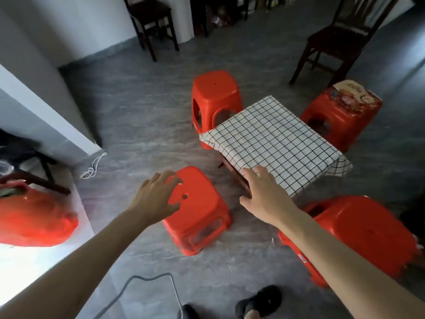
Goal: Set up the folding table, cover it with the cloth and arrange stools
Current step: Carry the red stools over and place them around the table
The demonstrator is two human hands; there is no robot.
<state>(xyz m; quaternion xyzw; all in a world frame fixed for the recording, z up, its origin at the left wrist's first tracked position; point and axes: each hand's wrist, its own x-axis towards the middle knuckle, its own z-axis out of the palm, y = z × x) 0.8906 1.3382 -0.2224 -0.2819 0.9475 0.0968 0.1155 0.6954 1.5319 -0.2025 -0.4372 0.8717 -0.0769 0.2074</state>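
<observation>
A low folding table [239, 178] stands on the floor under a white cloth with a black grid [276, 143]. Several red plastic stools surround it: one at the far left corner [213, 95], one with a printed seat at the far right [345, 107], one near my left hand [197, 203], and one at the near right [365, 231]. My left hand [156, 194] hovers with spread fingers over the near-left stool's seat. My right hand [262, 194] is open, its fingertips at the cloth's near edge.
Two dark wooden chairs stand at the back, one at the left [151, 21] and one at the right [342, 40]. A red plastic bag [34, 217] lies on a white surface at left. A white string [94, 166] and a grey cable [147, 282] lie on the floor. A black slipper [259, 300] is near my feet.
</observation>
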